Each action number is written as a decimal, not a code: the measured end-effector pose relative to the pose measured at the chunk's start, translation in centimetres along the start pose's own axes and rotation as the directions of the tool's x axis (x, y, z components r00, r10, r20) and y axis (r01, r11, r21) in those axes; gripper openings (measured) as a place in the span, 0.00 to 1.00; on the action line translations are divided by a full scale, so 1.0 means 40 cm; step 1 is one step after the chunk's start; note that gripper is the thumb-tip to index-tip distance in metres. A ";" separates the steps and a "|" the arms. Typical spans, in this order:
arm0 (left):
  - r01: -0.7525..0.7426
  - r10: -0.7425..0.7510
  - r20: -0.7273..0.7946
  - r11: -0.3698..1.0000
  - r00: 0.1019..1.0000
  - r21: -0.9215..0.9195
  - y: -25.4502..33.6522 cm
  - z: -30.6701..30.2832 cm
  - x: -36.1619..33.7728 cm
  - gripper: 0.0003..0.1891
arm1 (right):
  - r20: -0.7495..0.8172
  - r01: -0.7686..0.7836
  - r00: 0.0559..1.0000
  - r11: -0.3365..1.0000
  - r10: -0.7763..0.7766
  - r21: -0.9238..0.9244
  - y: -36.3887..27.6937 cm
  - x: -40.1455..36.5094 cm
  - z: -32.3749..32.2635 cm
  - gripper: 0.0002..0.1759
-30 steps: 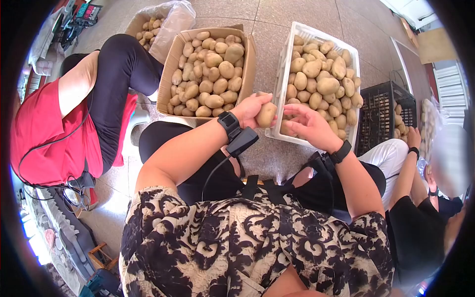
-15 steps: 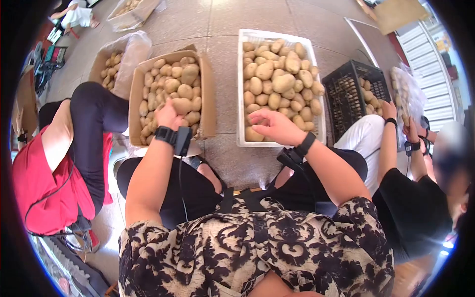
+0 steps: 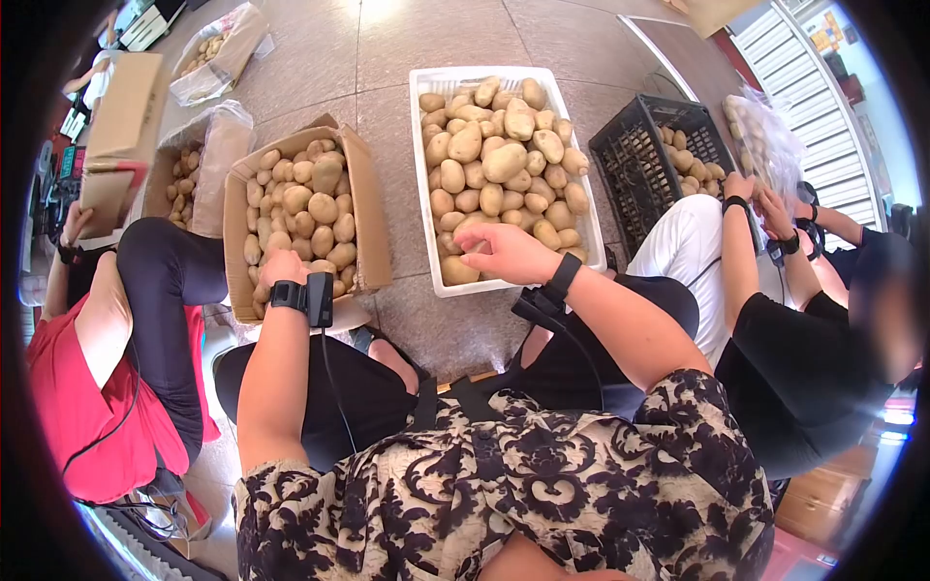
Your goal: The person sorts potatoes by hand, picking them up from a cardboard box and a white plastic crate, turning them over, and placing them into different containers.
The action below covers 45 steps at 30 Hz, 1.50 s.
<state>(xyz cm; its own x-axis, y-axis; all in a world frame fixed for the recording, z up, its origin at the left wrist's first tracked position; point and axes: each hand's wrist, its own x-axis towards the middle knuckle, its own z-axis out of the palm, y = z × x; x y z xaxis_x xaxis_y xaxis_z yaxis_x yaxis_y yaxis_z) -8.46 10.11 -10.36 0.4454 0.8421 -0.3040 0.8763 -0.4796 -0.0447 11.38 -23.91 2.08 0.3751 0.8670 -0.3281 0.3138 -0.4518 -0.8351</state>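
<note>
My left hand [image 3: 285, 263] reaches into the near part of a cardboard box [image 3: 363, 208] heaped with potatoes [image 3: 296, 199]. Its fingertips are down among them and mostly hidden, so I cannot make out whether it grips one. Over the near end of a white plastic crate [image 3: 422, 155] my right hand [image 3: 511, 254] hovers palm down, fingers loosely curved and apart, with nothing in them. Potatoes [image 3: 505, 163] fill that crate to above its rim, and one large potato [image 3: 458, 270] lies just below my right fingers. Each wrist carries a black strap with a device.
A black crate [image 3: 620, 160] with potatoes stands at right, beside a co-worker's hands [image 3: 741, 186] and a plastic bag of potatoes [image 3: 756, 136]. At left are another potato box [image 3: 160, 179], a person in red, and a hand holding a cardboard box [image 3: 121, 116].
The view has shifted. My left hand has drawn slightly back and left from a large potato in the box. My right hand stays over the white crate. At far left, a cardboard box has been lifted.
</note>
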 end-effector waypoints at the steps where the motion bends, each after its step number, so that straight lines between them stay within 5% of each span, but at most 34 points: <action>1: -0.015 0.012 0.028 0.994 1.000 0.106 0.002 -0.006 -0.006 0.16 | -0.005 -0.001 1.000 1.000 0.001 0.000 0.006 0.000 0.001 0.19; 3: -0.034 0.018 0.078 0.977 0.997 0.209 0.009 -0.018 -0.013 0.15 | -0.013 0.028 1.000 1.000 -0.028 0.012 0.023 0.002 0.006 0.20; 9: 0.058 -0.055 -0.042 0.995 0.998 0.084 0.008 -0.021 -0.016 0.17 | -0.004 0.008 1.000 0.998 -0.008 -0.055 0.012 -0.006 0.003 0.20; 12: 0.005 0.005 -0.042 0.971 0.999 0.241 0.032 -0.060 -0.039 0.18 | -0.015 0.013 1.000 0.998 -0.014 -0.059 0.016 -0.005 0.006 0.20; 14: -0.045 0.058 -0.101 0.990 0.993 0.131 0.004 -0.012 0.012 0.18 | -0.032 0.003 0.999 0.999 -0.005 -0.049 0.020 -0.004 0.009 0.19; 15: -0.016 0.001 -0.108 0.991 0.994 -0.134 -0.003 0.013 0.026 0.18 | -0.048 -0.005 0.999 0.999 0.003 -0.040 0.022 -0.004 0.009 0.18; 16: 0.024 -0.070 -0.078 0.879 0.995 -0.477 0.013 0.015 0.022 0.18 | -0.049 -0.008 0.999 0.999 0.007 -0.040 0.019 -0.004 0.006 0.18; 17: 0.125 -0.165 0.050 0.485 0.985 -0.865 0.036 0.020 0.016 0.18 | -0.068 -0.009 0.998 0.999 0.006 -0.051 0.013 -0.005 0.000 0.19; 18: 0.214 -0.205 0.209 0.001 0.956 -0.977 0.060 0.025 0.012 0.19 | -0.085 -0.011 0.996 0.998 0.006 -0.062 0.011 -0.006 -0.004 0.19; 19: 0.245 -0.209 0.338 -0.373 0.918 -0.895 0.091 0.011 -0.002 0.20 | -0.085 -0.016 0.996 0.998 0.010 -0.061 0.016 -0.003 -0.007 0.19; 22: 0.330 -0.028 0.456 -0.651 0.889 -0.684 0.145 -0.034 -0.051 0.24 | -0.247 0.027 0.964 0.958 -0.102 -0.287 0.067 0.009 -0.012 0.20; 29: 0.432 0.129 0.476 -0.665 0.870 -0.609 0.187 -0.074 -0.104 0.27 | -0.376 -0.140 0.925 0.876 -0.050 -0.461 0.130 0.016 -0.020 0.24; 39: 0.561 0.301 0.485 -0.579 0.821 -0.592 0.240 -0.112 -0.180 0.20 | -0.280 -0.218 0.958 0.809 0.069 -0.546 0.116 0.002 0.005 0.29; 45: 0.572 0.281 0.511 -0.556 0.812 -0.603 0.275 -0.154 -0.243 0.14 | -0.325 -0.291 0.939 0.771 0.115 -0.566 0.119 -0.015 0.021 0.28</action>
<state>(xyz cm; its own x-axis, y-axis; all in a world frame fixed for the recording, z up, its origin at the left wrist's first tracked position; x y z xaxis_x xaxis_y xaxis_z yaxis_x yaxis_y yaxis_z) -2.01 -1.83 -2.04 0.5141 0.4234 -0.7460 -0.1216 0.8969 0.4252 11.91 -26.43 -2.07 0.6719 0.6932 -0.2608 0.6269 -0.7198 -0.2983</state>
